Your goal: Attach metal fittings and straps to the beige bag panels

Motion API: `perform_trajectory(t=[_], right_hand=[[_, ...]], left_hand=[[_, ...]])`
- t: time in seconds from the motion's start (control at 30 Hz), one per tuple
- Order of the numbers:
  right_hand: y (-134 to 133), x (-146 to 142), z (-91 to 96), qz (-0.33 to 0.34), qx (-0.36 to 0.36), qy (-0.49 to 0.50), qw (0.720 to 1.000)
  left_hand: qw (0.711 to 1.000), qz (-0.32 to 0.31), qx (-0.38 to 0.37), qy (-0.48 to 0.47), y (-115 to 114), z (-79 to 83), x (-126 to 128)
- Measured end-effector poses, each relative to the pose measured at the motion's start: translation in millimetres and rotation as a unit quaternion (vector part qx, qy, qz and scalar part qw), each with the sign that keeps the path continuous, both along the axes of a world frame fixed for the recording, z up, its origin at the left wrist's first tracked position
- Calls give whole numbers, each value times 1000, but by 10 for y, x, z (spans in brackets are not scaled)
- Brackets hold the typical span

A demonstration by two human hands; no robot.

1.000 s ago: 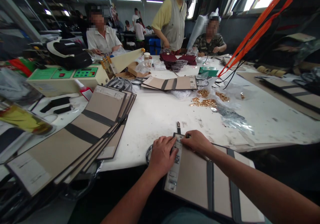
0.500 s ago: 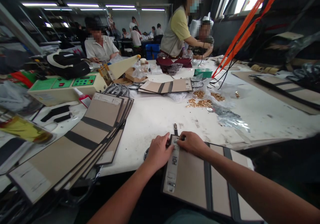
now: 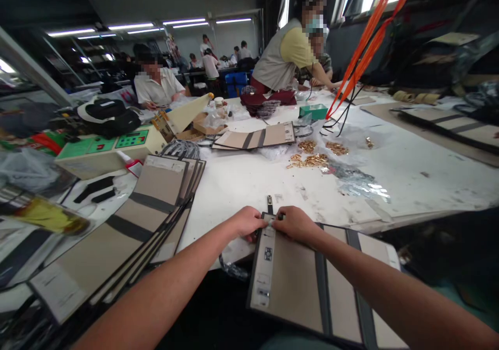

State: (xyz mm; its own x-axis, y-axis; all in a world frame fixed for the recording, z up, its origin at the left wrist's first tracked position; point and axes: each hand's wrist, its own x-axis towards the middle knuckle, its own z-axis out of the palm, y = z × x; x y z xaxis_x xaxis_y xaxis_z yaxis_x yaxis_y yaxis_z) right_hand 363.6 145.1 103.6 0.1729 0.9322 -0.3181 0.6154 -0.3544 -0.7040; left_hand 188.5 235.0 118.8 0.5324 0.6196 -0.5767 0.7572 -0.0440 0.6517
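Observation:
A beige panel (image 3: pixel 294 282) with dark edging and dark cross bands lies tilted over the table's front edge. Along its left end runs a pale strip (image 3: pixel 262 274) carrying metal fittings. My left hand (image 3: pixel 248 222) is closed at the panel's upper left corner, thumb on top and fingers curled by the edge. My right hand (image 3: pixel 295 225) pinches the panel's top edge close beside it; what lies under its fingertips is hidden. Just beyond the fingers, a short dark strap with a gold metal piece (image 3: pixel 270 203) sticks out from the top edge.
A fanned stack of similar panels (image 3: pixel 140 209) lies to the left, near a control box (image 3: pixel 113 150) and a red-labelled bottle (image 3: pixel 132 164). Gold fittings (image 3: pixel 312 160) and silver pieces (image 3: pixel 360 181) are heaped ahead. Orange straps (image 3: pixel 366 53) hang at right. Co-workers sit and stand beyond.
My left hand has shifted its grip at the panel's corner, its fingers now curled by the edge. The panel has moved slightly left. The standing co-worker leans further forward.

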Motion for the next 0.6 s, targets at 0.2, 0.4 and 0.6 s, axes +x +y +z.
perform_trajectory(t=[0.2, 0.4, 0.6], right_hand=[[52, 21, -9, -6, -19, 37, 999], [24, 130, 160, -31, 2, 100, 994], [-23, 82, 371, -152, 246, 363, 886]], left_hand=[[998, 33, -51, -12, 59, -7, 48], [996, 36, -85, -20, 125, -44, 52], [993, 49, -105, -25, 144, -62, 27]])
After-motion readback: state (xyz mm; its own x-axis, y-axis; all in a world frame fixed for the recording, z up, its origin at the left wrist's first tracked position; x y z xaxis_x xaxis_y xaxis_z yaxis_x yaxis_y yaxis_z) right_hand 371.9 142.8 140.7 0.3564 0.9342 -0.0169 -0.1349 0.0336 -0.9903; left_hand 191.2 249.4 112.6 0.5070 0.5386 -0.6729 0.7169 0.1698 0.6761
